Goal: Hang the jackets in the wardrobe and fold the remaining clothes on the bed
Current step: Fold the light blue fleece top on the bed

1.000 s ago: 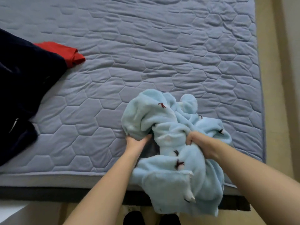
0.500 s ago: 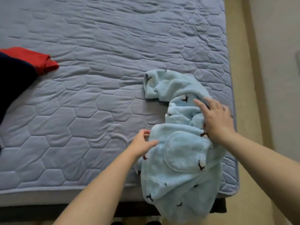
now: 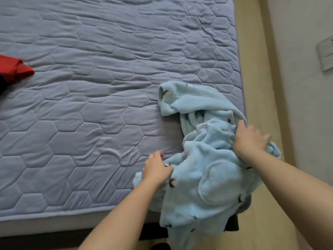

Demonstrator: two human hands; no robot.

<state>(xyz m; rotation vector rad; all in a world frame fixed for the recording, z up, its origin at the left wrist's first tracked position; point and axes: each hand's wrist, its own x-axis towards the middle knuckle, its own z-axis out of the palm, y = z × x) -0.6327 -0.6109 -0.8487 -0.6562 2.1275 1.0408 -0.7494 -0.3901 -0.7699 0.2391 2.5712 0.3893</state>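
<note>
A light blue fleece garment (image 3: 207, 177) with small dark prints and a round pocket lies crumpled at the bed's near right corner, its lower part hanging over the front edge. One sleeve end (image 3: 167, 98) stretches up and left on the mattress. My left hand (image 3: 156, 170) pinches the garment's left edge. My right hand (image 3: 248, 139) grips a bunch of the fleece at the right side, beside the bed's edge.
The grey-blue quilted mattress (image 3: 90, 105) fills most of the view. A red garment (image 3: 16, 69) lies at the far left edge with a dark piece just below it. A beige floor strip and a wall with a socket plate (image 3: 326, 53) run along the right.
The view shifted right, so the red and dark clothes slid toward the left edge. The bunched blue garment has been spread out; my right hand moved to its right side and closed on the fleece.
</note>
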